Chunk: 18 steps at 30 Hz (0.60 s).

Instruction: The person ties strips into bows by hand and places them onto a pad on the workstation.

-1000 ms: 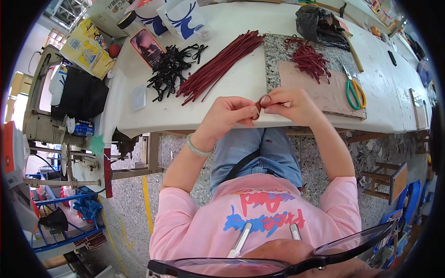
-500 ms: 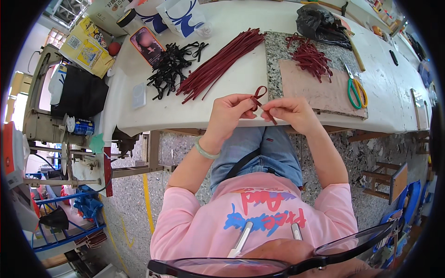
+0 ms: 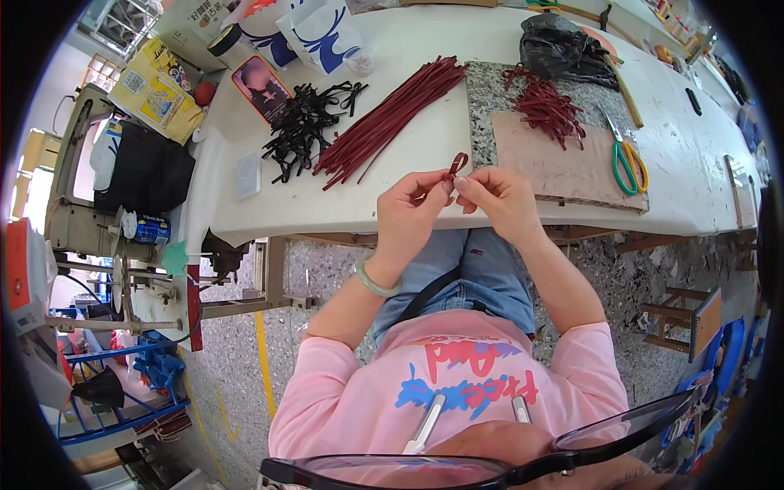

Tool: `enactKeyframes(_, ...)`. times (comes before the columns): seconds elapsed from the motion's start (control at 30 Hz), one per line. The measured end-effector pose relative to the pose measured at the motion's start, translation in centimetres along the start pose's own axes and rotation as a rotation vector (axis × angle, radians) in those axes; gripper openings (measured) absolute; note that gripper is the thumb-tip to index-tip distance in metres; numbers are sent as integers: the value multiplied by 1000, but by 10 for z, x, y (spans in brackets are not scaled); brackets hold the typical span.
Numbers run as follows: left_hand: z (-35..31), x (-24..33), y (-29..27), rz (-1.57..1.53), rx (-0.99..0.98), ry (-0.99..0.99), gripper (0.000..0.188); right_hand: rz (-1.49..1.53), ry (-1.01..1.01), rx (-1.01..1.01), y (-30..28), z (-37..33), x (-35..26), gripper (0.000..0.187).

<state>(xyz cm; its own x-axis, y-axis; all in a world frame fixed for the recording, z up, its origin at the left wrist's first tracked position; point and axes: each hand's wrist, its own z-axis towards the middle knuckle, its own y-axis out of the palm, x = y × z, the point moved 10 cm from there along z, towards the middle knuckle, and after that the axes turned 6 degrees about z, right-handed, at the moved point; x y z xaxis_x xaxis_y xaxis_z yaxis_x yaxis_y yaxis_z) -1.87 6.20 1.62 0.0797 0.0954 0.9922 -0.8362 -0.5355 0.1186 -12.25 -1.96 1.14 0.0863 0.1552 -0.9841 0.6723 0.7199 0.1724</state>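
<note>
Above the table's near edge I pinch a short dark red strip (image 3: 459, 162), bent into a loop that stands up from my fingertips. My left hand (image 3: 408, 204) closes on it from the left, thumb against fingers. From the other side my right hand (image 3: 500, 200) pinches the same strip, its fingertips almost touching the left ones. The lower part of the strip is hidden behind my fingers. Beyond my hands lies a long bundle of dark red strips (image 3: 392, 122). To its left is a heap of black looped strips (image 3: 302, 131), and to its right a heap of dark red looped strips (image 3: 549, 113).
Green-and-orange-handled scissors (image 3: 627, 163) lie on the speckled board (image 3: 482, 98) at the right, near a black plastic bag (image 3: 563, 51). A phone (image 3: 261, 88), a white square item (image 3: 248, 176) and a dark-lidded jar (image 3: 233, 47) are at the left. A sewing machine (image 3: 77, 175) stands further left.
My right hand has moved in toward my left, bringing their fingertips together. The strip's tail that hung below my fingers is now out of sight, and the loop stands more upright.
</note>
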Motion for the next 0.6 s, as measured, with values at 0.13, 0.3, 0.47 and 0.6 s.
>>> enactKeyframes(0.13,-6,7,3,123,22,81,17,25,-355,153,-1,-9,-15,24)
enactKeyframes(0.3,-14,25,10,372,-14,326,17,-453,-179,24,2,-8,-37,31)
enactKeyframes(0.47,-21,36,16,532,-49,487,21,-555,-653,-90,31,-24,-78,18)
enactKeyframes(0.6,-3,10,9,102,-170,58,22,-612,-624,39,19,-24,-77,21)
